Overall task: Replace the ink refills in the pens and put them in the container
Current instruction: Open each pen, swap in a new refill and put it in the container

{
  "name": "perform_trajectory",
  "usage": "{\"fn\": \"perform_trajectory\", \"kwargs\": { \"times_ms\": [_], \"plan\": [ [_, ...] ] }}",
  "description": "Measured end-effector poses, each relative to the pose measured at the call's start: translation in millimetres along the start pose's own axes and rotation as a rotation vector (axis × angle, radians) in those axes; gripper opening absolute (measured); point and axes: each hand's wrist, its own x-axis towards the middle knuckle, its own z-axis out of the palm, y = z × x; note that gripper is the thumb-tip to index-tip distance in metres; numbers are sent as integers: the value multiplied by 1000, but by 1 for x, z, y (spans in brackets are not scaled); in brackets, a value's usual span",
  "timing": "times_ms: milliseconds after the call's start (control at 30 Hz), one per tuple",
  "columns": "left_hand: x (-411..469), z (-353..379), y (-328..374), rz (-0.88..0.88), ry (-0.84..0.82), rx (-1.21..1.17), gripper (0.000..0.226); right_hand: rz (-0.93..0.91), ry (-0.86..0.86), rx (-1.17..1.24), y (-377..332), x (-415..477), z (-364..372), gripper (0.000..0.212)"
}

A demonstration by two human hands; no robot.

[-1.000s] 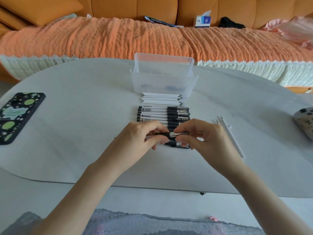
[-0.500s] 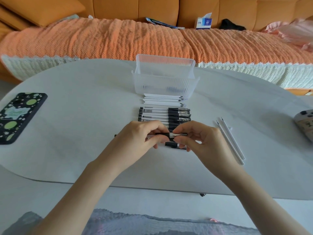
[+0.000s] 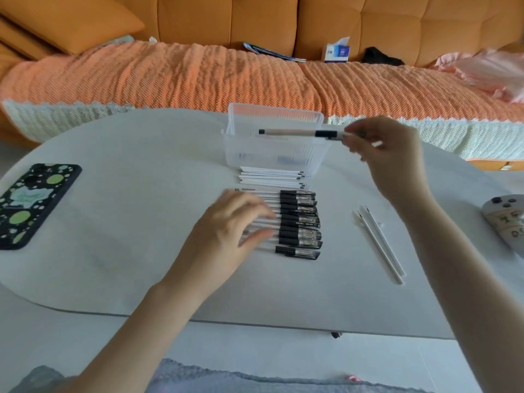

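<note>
My right hand (image 3: 382,147) pinches one end of a black-capped pen (image 3: 297,133) and holds it level above the clear plastic container (image 3: 272,157) at the table's far middle. Several white refills (image 3: 269,177) lie in a stack just in front of the container. Nearer to me is a row of several black-capped pens (image 3: 297,219). My left hand (image 3: 226,234) lies over the left ends of that row with relaxed fingers, blurred. To the right, three white refills (image 3: 380,245) lie apart from the rest.
A phone in a black case with green spots (image 3: 31,202) lies at the table's left edge. A grey game controller (image 3: 507,222) sits at the right edge. Behind the table is an orange sofa with a tissue box (image 3: 337,52).
Both hands held one pen together near the row. Now my right hand has carried it up and away over the container, while my left hand has let go and dropped onto the pen row.
</note>
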Motion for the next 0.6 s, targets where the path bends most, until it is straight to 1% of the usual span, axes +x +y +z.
{"fn": "perform_trajectory", "kwargs": {
  "times_ms": [100, 200, 333, 500, 600],
  "plan": [
    [-4, 14, -2, -1, -136, -63, 29, -40, 2, -116, 1, 38, 28, 13],
    [-6, 21, -1, -6, -205, -39, 27, 11, -54, -231, 11, 63, 59, 13],
    [-7, 24, -6, 4, -213, 11, 21, 50, -102, -290, 23, 75, 82, 13],
    [-7, 28, -8, 3, -220, 14, 20, 33, -240, -379, 28, 74, 84, 22],
    [-7, 28, -6, -5, -224, -28, 21, -2, -177, -308, 24, 61, 74, 22]
  ]
}}
